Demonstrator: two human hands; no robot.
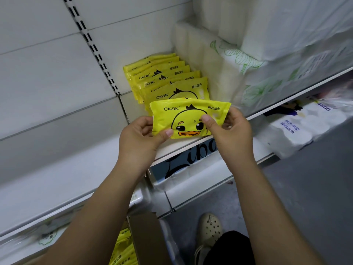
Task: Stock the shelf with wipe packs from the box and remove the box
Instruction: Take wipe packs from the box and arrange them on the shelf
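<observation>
White shop shelving with a slotted upright fills the background. On the shelf (86,165), a row of yellow wipe packs (166,79) runs from near the front edge toward the back panel. The packs overlap one another like tiles, and the long axis of each lies roughly parallel to the front edge.

Just above the front edge, in front of this row, both hands hold one more wipe pack (191,113). Its long axis goes left to right along the edge, and its printed duck face is upright and turned to the camera. The left hand (139,138) grips the left end, thumb on the front and fingers behind. The right hand (233,134) pinches the right end in the same way.

Big white tissue bundles (219,60) stand on the right side of the shelf, just beside the row. At the bottom of the view an open cardboard box (147,240) shows more yellow packs (124,249) inside, near a pale shoe (210,226) on the grey floor.
</observation>
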